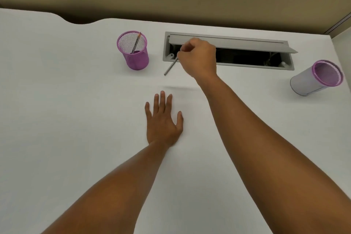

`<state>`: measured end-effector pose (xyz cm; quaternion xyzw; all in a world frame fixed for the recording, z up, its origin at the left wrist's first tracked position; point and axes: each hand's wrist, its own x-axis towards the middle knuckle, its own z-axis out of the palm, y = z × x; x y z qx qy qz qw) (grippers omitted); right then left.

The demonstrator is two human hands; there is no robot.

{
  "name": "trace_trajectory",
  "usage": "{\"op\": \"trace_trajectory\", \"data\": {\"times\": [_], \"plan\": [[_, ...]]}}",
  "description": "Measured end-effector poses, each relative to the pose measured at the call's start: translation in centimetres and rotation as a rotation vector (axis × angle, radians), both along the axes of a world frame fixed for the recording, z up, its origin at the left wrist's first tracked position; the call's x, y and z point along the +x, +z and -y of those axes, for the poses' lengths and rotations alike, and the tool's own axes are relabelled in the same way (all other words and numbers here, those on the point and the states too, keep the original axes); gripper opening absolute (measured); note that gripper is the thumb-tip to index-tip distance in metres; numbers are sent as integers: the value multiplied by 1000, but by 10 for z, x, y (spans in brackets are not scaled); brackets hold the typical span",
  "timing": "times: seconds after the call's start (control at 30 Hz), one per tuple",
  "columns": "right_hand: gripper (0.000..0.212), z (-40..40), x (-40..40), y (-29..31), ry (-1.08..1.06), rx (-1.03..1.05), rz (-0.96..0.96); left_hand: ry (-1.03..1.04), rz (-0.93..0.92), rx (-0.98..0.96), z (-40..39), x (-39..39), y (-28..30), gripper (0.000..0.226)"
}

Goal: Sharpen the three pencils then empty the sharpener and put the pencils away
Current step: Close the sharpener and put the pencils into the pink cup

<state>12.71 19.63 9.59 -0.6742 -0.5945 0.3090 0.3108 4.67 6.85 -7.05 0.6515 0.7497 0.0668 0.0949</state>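
We see a slim grey pencil [170, 67] pinched at its upper end in the curled fingers of the right hand [199, 59], slanting down and to the left so that its lower tip hangs just over the white desk [76, 119], right at the near left corner of the grey cable hatch [228, 63]. Its shaft is plain and dull grey; we can read no brand or lettering on it. A second pencil [136, 42], also grey with a small reddish tip at the top, stands leaning inside the purple mesh cup [133, 51] just left of the hatch. The left hand [163, 121] lies flat on the desk, palm down, fingers loosely spread and holding nothing, nearer to us than the right. The hatch lid is tilted open over a dark recess. Far to the right stands another cup [316, 78] with a purple mesh rim and pale sides, appearing tilted. No writing shows anywhere on the cups, hatch or desk.
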Motion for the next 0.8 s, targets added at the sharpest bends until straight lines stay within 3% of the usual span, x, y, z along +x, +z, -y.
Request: {"op": "trace_trajectory", "data": {"times": [0.13,0.3,0.43,0.6,0.8], "plan": [[6,-14,-28,7,-57,40,-241,6,-2,-5,-1,0,0,69],[9,-29,-60,-1,-87,45,-375,0,-5,-21,-1,-1,1,69],[15,-36,-79,-13,-64,13,-342,-9,-23,-28,0,-2,0,76],[5,-39,-93,-29,-30,0,-259,-24,-31,-46,-1,0,-1,74],[14,-46,-107,-39,48,-37,-113,-46,-60,-75,-1,-1,-4,78]]}}
